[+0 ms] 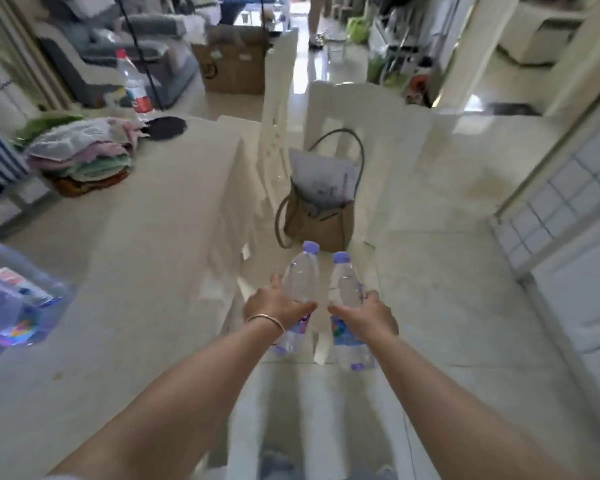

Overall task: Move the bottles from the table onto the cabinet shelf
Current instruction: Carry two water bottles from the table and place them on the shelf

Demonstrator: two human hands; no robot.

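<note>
My left hand (274, 303) grips a clear water bottle with a purple cap (302, 271), held out over the floor just right of the white table (136, 271). My right hand (371, 313) grips a second purple-capped bottle (343, 282) beside it. Both bottles tilt away from me, caps forward. A taller clear bottle with a red cap and red label (134, 83) stands at the table's far end. A large clear water jug (11, 299) sits at the table's near left edge. No cabinet shelf can be made out.
A stack of folded towels (84, 157) and a black round mat (165, 128) lie on the table. A white chair (361, 150) ahead holds a tan bag (319, 220). A cardboard box (236, 64) stands beyond, and a person's legs (317, 19) are far down the hall. A white door (568, 237) lies to the right.
</note>
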